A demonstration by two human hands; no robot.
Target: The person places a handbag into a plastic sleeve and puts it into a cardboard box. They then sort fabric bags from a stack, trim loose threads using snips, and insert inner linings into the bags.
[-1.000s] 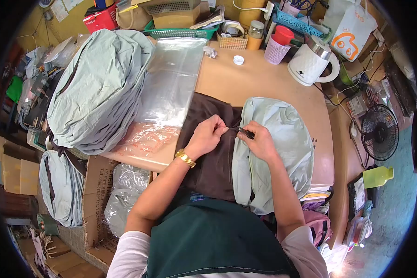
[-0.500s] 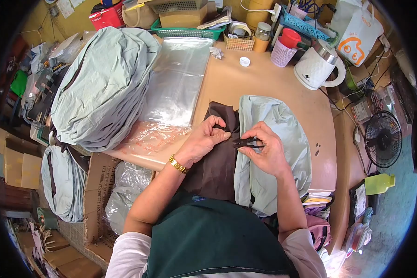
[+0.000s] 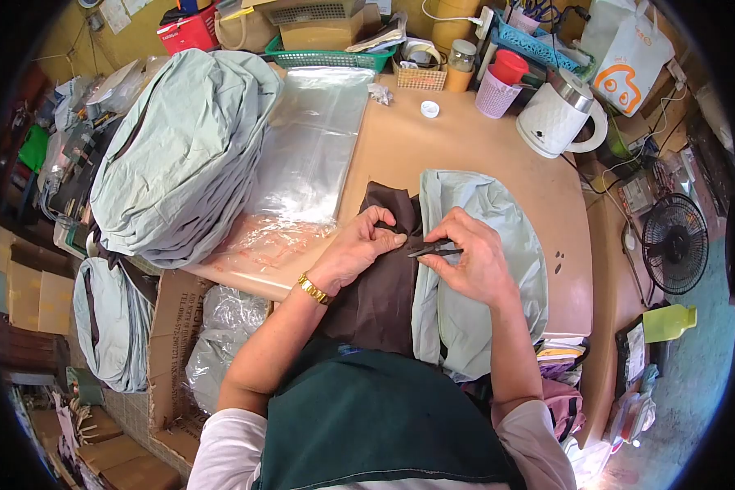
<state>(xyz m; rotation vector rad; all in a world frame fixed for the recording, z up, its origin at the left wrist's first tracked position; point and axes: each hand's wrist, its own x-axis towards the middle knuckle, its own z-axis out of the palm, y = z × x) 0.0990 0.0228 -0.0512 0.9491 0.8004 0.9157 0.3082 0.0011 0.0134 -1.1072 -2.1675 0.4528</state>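
Dark brown fabric (image 3: 376,298) lies in front of me, joined along its right side to a pale grey-green cloth piece (image 3: 494,245). My left hand (image 3: 358,249), below a gold watch (image 3: 314,289), pinches the brown fabric near its upper part. My right hand (image 3: 475,257) is closed on small dark snips (image 3: 434,249), whose tips point left at the fabric close to my left fingertips. Whether the blades touch a thread is too small to tell.
A tall pile of grey-green cloth pieces (image 3: 180,155) sits at the left on clear plastic sheets (image 3: 310,147). At the back are a green basket (image 3: 331,60), a pink cup (image 3: 496,94) and a white kettle (image 3: 551,114). A black fan (image 3: 675,243) stands right.
Over the last second the brown fabric was gathered up under my left hand. My right hand turned the snips toward the fabric; in the last half second it shifted only slightly.
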